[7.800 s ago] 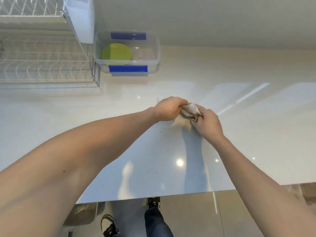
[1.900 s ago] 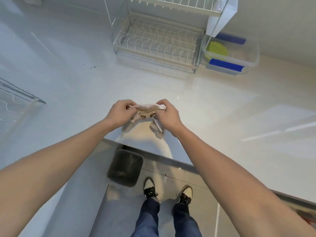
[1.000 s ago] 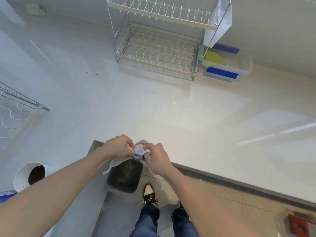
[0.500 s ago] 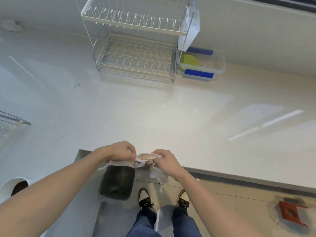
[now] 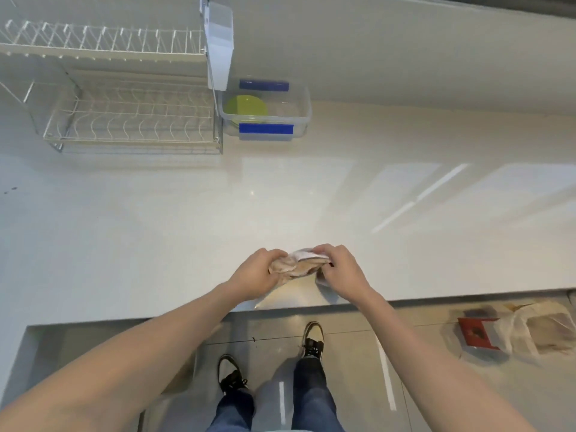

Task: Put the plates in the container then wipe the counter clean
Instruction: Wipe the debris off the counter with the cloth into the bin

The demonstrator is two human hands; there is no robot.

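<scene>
Head: hands (image 5: pixel 299 269) around cloth (image 5: pixel 296 264).

The person's arms are bare with no sleeves showing up to the lower corners of the frame, the left hand (image 5: pixel 254 277) and right hand (image 5: pixel 341 269) wear no gloves, rings or watch, and at bottom centre are blue jeans (image 5: pixel 307 397) and black-and-white sneakers (image 5: pixel 312 341).
</scene>
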